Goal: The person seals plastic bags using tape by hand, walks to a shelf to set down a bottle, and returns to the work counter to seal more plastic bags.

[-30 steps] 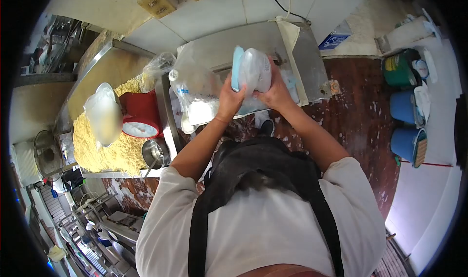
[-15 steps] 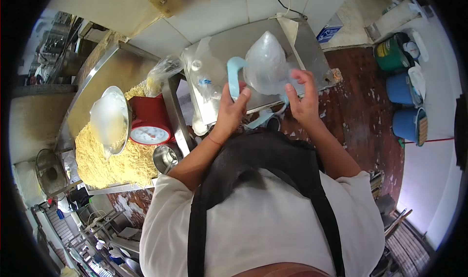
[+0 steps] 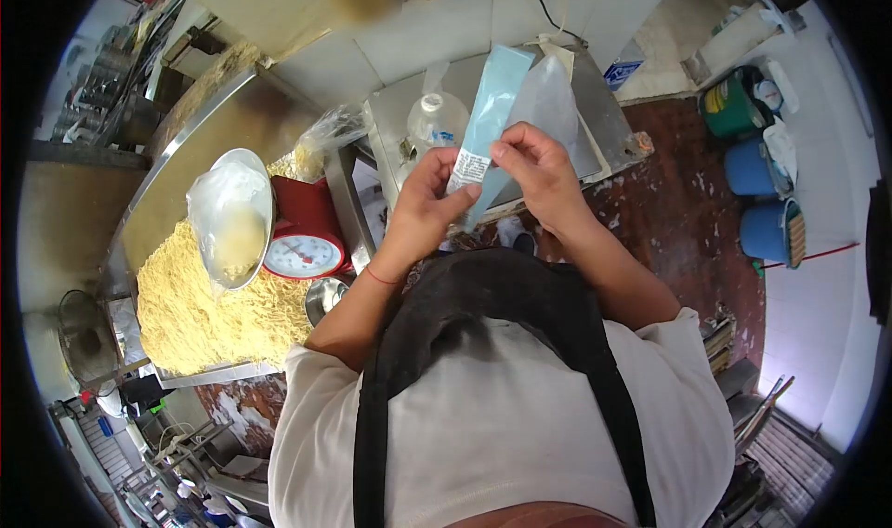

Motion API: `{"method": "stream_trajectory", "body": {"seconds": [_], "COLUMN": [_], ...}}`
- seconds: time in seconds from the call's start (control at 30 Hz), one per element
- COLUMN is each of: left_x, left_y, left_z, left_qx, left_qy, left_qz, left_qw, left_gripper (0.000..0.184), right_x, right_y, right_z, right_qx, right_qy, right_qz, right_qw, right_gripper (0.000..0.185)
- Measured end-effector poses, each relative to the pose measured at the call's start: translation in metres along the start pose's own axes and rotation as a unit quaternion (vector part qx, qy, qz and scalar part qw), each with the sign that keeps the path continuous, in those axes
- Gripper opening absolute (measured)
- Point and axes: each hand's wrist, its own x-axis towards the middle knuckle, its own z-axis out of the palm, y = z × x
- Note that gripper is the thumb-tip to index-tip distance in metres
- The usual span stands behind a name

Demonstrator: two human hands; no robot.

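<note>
Leftmost, a heap of pale yellow noodles, then a red scale. Next, the left hand, mostly closed, in a thumb-and-finger pinch on the labelled near end of a light blue strip; just beyond, a clear bottle on the metal tabletop. At centre, that strip, lengthwise away from the torso, far end tipped right. Then the right hand, half closed, with thumb and fingertip pinching the strip's right edge, a little farther up. Beyond it, a cloudy plastic bag.
</note>
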Motion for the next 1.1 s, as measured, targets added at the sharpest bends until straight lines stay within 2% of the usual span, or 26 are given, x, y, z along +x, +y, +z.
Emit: {"method": "stream_trajectory", "body": {"seconds": [0.07,0.1,0.2,0.3,0.4,0.53,0.7,0.83,0.9,1.0,1.1], "left_x": [-0.005,-0.007,-0.010,-0.009,-0.010,-0.014,-0.019,-0.020,-0.021,-0.022,-0.023], "left_y": [-0.004,-0.002,0.001,0.007,0.002,0.004,0.005,0.013,0.014,0.009,0.007], "left_z": [-0.011,-0.012,-0.013,-0.010,-0.005,0.010,0.016,0.020,0.020,0.018,0.020], "left_qx": [-0.112,-0.107,-0.072,-0.052,0.022,0.139,0.235,0.303,0.315,0.304,0.289], "left_qy": [0.005,0.025,0.075,0.101,0.104,0.106,0.102,0.118,0.120,0.118,0.119], "left_qz": [-0.061,-0.063,-0.057,-0.065,-0.039,0.031,0.056,0.077,0.078,0.077,0.070], "left_qw": [0.992,0.992,0.993,0.991,0.994,0.984,0.965,0.943,0.938,0.942,0.947], "left_gripper": [0.026,0.016,0.013,0.013,0.013,0.013,0.014,0.014,0.012,0.010,0.009], "right_x": [0.002,0.001,-0.003,-0.010,-0.010,-0.010,-0.008,-0.007,-0.007,-0.009,-0.009], "right_y": [-0.001,-0.001,-0.011,-0.013,-0.023,-0.018,-0.024,-0.023,-0.021,-0.025,-0.022], "right_z": [0.001,0.002,0.007,0.015,0.014,0.021,0.014,0.006,0.002,0.003,0.003], "right_qx": [-0.026,-0.038,-0.192,-0.287,-0.415,-0.431,-0.422,-0.386,-0.374,-0.378,-0.394], "right_qy": [-0.008,-0.011,0.046,0.135,-0.015,-0.014,-0.036,-0.045,-0.054,-0.086,-0.074], "right_qz": [0.008,0.014,-0.025,-0.202,-0.351,-0.326,-0.324,-0.302,-0.270,-0.274,-0.293], "right_qw": [1.000,0.999,0.980,0.926,0.839,0.841,0.846,0.870,0.885,0.880,0.868], "right_gripper": [0.019,0.018,0.012,0.012,0.018,0.022,0.019,0.019,0.017,0.013,0.012]}}
